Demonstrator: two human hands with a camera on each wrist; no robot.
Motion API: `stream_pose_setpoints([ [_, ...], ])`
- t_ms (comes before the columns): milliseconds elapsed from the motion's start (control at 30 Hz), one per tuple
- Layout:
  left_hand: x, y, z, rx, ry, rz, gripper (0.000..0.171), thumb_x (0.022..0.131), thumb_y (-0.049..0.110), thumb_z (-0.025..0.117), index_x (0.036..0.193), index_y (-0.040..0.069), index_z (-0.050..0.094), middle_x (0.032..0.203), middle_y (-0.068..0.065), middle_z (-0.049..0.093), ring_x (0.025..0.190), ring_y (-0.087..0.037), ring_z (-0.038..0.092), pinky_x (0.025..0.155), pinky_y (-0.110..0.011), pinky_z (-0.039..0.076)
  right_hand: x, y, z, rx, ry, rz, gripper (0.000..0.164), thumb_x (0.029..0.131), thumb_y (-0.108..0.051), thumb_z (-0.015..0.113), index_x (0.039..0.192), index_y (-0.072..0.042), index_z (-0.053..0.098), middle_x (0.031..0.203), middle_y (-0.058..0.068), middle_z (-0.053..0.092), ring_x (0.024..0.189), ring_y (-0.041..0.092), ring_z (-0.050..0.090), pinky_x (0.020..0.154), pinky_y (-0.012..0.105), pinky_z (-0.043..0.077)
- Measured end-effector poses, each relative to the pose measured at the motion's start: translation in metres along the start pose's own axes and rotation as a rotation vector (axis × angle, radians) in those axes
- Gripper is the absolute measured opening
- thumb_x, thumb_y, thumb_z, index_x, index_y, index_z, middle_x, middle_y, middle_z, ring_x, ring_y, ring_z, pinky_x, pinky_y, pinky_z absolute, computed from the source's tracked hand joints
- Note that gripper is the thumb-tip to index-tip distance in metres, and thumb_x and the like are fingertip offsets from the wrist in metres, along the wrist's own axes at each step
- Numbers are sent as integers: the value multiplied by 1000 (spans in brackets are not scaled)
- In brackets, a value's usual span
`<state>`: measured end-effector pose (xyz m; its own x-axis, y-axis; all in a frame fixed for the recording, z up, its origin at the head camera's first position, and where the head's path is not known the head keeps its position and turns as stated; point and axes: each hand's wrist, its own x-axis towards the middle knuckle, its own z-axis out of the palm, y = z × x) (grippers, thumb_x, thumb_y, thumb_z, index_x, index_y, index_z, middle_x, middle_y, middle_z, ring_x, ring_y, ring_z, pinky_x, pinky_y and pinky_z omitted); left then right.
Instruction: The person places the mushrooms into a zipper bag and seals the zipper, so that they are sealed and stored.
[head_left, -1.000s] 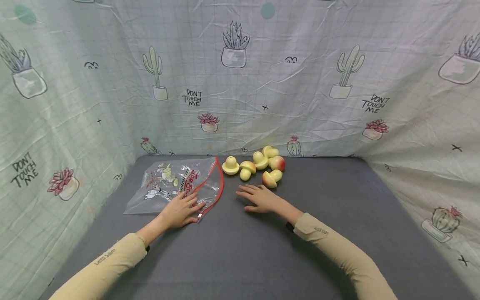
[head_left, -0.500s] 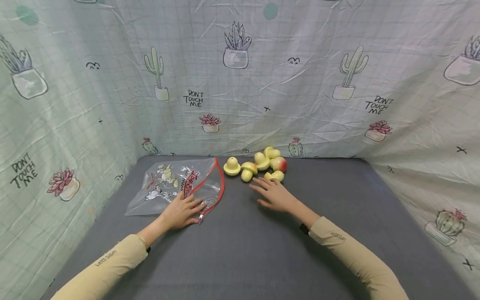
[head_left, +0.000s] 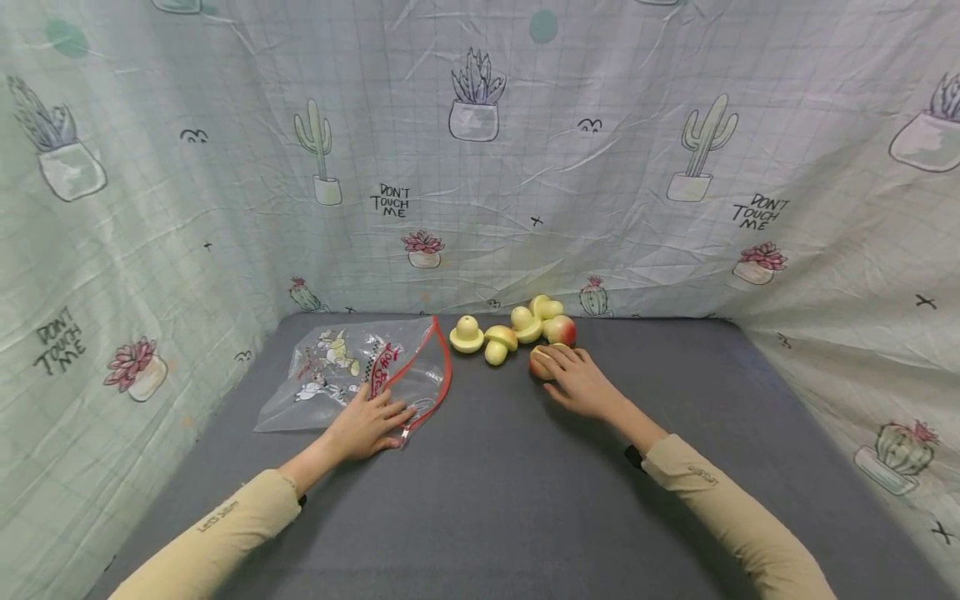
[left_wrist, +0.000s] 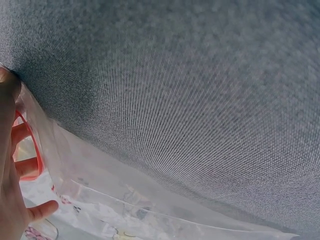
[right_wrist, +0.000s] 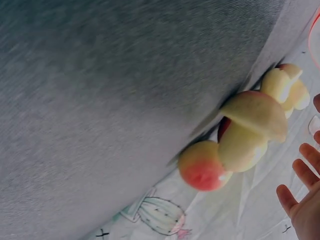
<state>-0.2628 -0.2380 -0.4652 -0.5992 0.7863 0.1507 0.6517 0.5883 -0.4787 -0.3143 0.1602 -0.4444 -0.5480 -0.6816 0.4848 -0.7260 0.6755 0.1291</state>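
Note:
My left hand (head_left: 365, 423) lies with fingers spread on a clear plastic zip bag (head_left: 300, 387) with a red zipper edge and printed cartoon figures. In the left wrist view the fingers (left_wrist: 42, 210) stretch over the bag's red edge. My right hand (head_left: 583, 385) reaches over the nearest toy mushroom (head_left: 537, 364), fingers extended and covering much of it in the head view. Its fingers (right_wrist: 305, 173) are spread beside the mushrooms in the right wrist view. This mushroom is pale yellow with a reddish cap.
Behind the right hand sit more yellow toy mushrooms, one with a red cap (head_left: 562, 331). Left of them are an upright-stemmed one (head_left: 467, 335) and another on its side (head_left: 496, 353). A cactus-print cloth (head_left: 600, 183) hangs along the back and sides of the grey table (head_left: 480, 517).
My right hand has moved rightward and slightly forward, from the table in front of the mushrooms to over the nearest one. My left hand has stayed on the bag.

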Motion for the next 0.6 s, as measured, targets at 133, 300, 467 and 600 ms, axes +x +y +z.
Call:
stream_pose_setpoints([
  [133,0,0,-1,-25,-22,-4,56,82,54,47,128,22,50,118,1,58,109,-26,51,86,-56,35,-2,7,1,-29,0,23,53,78,-22,64,126,-7,49,125,11,50,114,26,45,83,46,38],
  [300,2,-2,-6,-55,-55,-8,56,82,56,46,127,23,50,119,0,58,111,-27,51,88,-58,34,-4,15,0,-41,4,60,46,82,-21,60,124,-7,51,122,11,53,113,27,45,81,47,38],
  [467,3,-3,-10,-48,-62,6,57,81,59,46,126,24,51,117,1,60,111,-27,51,89,-58,34,-5,23,1,-47,1,87,42,83,-19,59,122,-6,53,120,11,54,112,28,45,81,46,38],
  [600,3,-3,-9,-33,-67,15,58,81,60,45,126,24,52,117,1,59,110,-26,52,87,-57,35,-6,29,3,-56,2,103,43,82,-17,60,123,-5,52,123,12,53,112,28,45,81,46,37],
])
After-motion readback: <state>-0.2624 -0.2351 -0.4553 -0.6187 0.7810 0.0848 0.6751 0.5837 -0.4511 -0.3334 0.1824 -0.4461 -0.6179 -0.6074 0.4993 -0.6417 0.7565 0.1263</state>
